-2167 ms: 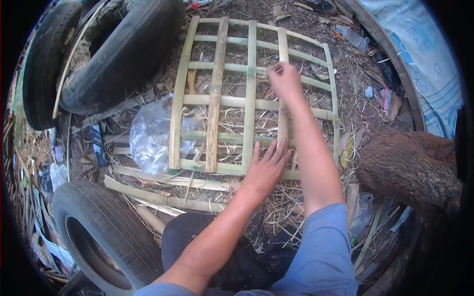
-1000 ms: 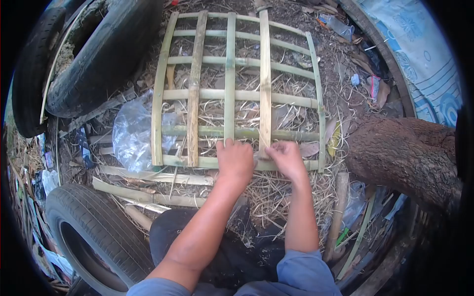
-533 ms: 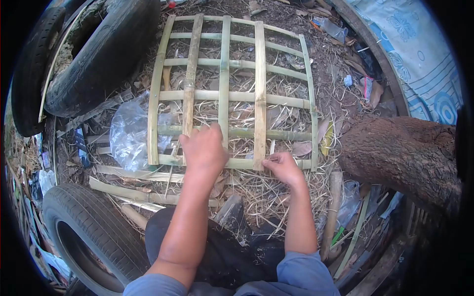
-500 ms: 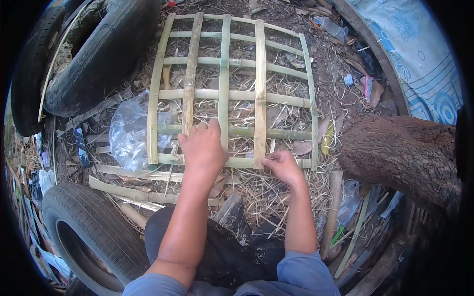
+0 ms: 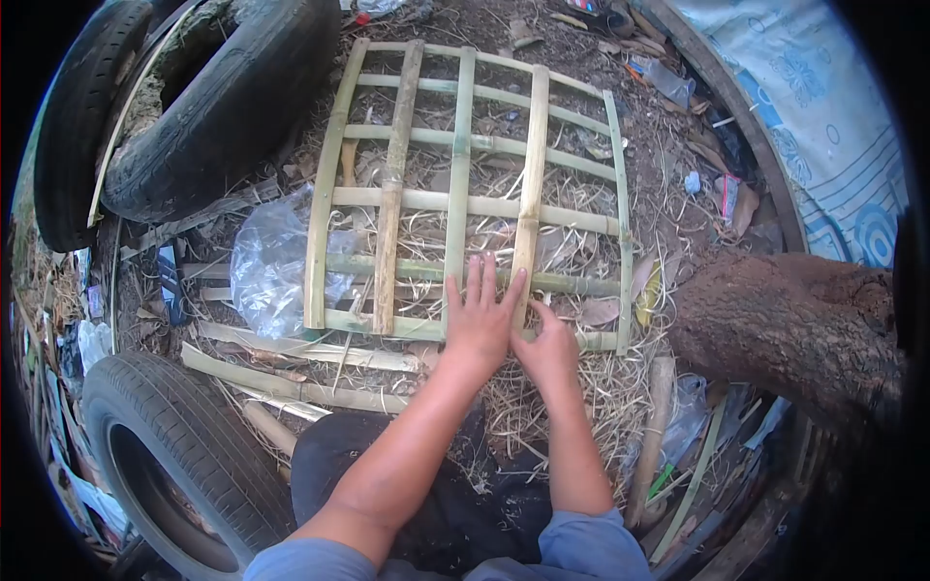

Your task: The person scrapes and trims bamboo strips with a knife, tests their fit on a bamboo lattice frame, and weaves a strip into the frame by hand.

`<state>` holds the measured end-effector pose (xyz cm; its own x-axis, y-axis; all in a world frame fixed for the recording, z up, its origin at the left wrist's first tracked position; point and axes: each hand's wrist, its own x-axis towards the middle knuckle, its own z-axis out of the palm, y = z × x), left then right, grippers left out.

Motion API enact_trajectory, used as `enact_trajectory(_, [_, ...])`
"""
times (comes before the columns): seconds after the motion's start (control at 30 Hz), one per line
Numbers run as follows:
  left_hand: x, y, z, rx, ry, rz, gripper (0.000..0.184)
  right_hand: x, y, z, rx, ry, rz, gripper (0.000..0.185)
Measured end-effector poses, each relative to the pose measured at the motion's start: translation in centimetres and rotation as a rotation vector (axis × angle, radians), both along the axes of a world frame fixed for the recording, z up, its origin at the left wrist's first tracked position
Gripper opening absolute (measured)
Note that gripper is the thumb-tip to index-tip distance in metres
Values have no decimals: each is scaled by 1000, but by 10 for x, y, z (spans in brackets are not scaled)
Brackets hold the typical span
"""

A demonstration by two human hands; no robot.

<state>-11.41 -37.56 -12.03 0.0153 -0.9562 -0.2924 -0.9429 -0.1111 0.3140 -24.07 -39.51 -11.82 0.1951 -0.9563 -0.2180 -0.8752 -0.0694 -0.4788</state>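
A lattice of split bamboo slats (image 5: 459, 194) lies in front of me, its long strips crossing over several thinner ones. My left hand (image 5: 478, 329) rests over the near edge of the lattice, fingers stretched out and spread across the third and fourth long slats. Beside it, touching or nearly so, my right hand (image 5: 549, 353) has its thumb and fingers around the near end of the fourth bamboo slat (image 5: 531, 194). My hands partly hide that end and the near crosspiece (image 5: 387, 323).
Old tyres stand at the upper left (image 5: 223, 116) and lower left (image 5: 184, 465). A clear plastic bag (image 5: 276, 266) touches the lattice's left side. Loose bamboo strips (image 5: 291, 387) lie nearby. A thick tree trunk (image 5: 775, 324) is at the right, with a blue patterned sheet (image 5: 823, 107) behind.
My left hand has moved right from the second slat and its fingers have spread out. My right hand stays at the fourth slat's near end. The lattice appears shifted slightly in view.
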Motion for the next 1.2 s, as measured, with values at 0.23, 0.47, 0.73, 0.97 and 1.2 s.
enact_trajectory(0.23, [-5,1,-16,-129,1,37,73,5,0,6,-88,28,108,50])
enact_trajectory(0.47, [-9,3,-17,-191,-8,18,74,6,-1,16,-38,41,102,57])
enact_trajectory(0.73, [-12,2,-12,-218,-34,-53,73,-5,-2,15,-70,-19,125,56])
enact_trajectory(0.97, [-15,1,-10,-219,-62,-95,73,-15,-3,0,-141,-65,172,55])
enact_trajectory(1.2, [-11,-2,-18,-232,-53,-150,96,-18,0,-5,-144,-127,131,55])
